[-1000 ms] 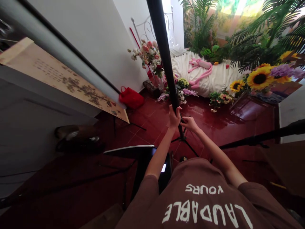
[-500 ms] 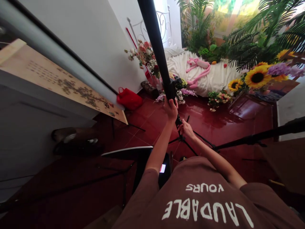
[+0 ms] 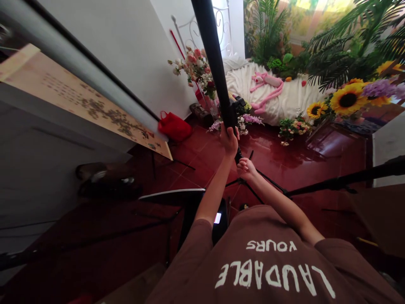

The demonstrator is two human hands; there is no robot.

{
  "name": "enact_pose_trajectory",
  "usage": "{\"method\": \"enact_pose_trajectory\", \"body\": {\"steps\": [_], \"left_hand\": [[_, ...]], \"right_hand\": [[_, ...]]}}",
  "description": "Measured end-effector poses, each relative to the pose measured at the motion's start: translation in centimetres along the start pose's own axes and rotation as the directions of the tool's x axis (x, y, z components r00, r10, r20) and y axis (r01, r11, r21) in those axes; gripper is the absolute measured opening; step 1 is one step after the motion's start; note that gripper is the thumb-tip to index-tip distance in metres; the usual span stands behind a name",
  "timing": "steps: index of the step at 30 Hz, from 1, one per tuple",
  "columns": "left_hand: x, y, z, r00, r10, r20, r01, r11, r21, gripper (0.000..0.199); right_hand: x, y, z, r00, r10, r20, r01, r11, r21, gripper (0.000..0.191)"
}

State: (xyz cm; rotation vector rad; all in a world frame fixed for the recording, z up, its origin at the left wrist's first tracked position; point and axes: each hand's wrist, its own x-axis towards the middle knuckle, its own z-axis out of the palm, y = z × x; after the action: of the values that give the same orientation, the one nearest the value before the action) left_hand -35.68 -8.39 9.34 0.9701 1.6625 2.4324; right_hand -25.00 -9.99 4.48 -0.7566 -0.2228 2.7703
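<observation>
Black, one pole [image 3: 217,69] crosses upper centre; of two hands, the left hand [image 3: 230,142] clasps it, the right hand [image 3: 248,169] below shows an unclear grip.

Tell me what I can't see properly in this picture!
All in the head view:
Black pole: its top is cut off by the upper edge.
Left hand: it hides the stretch of pole inside it.
Right hand: its curled shape hides whether it grips the pole.
Tan panel: its writing is too blurred to read.
</observation>
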Motion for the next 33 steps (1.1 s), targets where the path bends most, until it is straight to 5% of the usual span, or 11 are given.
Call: {"method": "enact_pose_trajectory", "body": {"steps": [8,15,19,22,24,26,28,33], "left_hand": [[-1.7,-1.7,-0.8,1.000,-0.008,-0.003,0.008,0.990,0.140,0.047],[-6.6,-5.6,-4.5,0.978,-0.169,0.119,0.112,0.917,0.383,0.048],[-10.5,-7.3,-6.2,0.961,-0.265,0.077,0.213,0.888,0.407,0.051],[-13.8,-8.8,-7.0,0.941,-0.338,-0.026,0.316,0.848,0.425,0.051],[-16.2,-9.7,-7.3,0.848,-0.527,-0.058,0.501,0.762,0.411,0.044],[-18.5,-10.5,-7.1,0.668,-0.744,0.010,0.682,0.618,0.390,0.035],[-20.6,-10.8,-6.2,0.525,-0.841,0.127,0.755,0.530,0.387,0.029],[-23.7,-10.2,-1.5,0.415,-0.836,0.359,0.744,0.539,0.395,0.023]], "right_hand": [[-2.6,-0.8,-2.7,0.999,-0.053,-0.011,0.053,0.998,0.039,0.029],[-6.6,-2.4,-10.4,0.983,-0.142,-0.118,0.125,0.982,-0.138,0.026],[-9.6,-3.5,-16.8,0.880,-0.378,-0.286,0.324,0.920,-0.221,0.019],[-12.4,-4.0,-20.9,0.743,-0.544,-0.391,0.403,0.829,-0.387,0.018],[-14.2,-4.2,-22.8,0.705,-0.591,-0.393,0.429,0.796,-0.427,0.020],[-15.9,-4.4,-24.1,0.680,-0.626,-0.382,0.452,0.768,-0.455,0.023],[-17.2,-4.8,-24.8,0.652,-0.661,-0.372,0.476,0.738,-0.478,0.025],[-19.1,-7.3,-26.0,0.550,-0.748,-0.372,0.562,0.661,-0.498,0.028]]}}
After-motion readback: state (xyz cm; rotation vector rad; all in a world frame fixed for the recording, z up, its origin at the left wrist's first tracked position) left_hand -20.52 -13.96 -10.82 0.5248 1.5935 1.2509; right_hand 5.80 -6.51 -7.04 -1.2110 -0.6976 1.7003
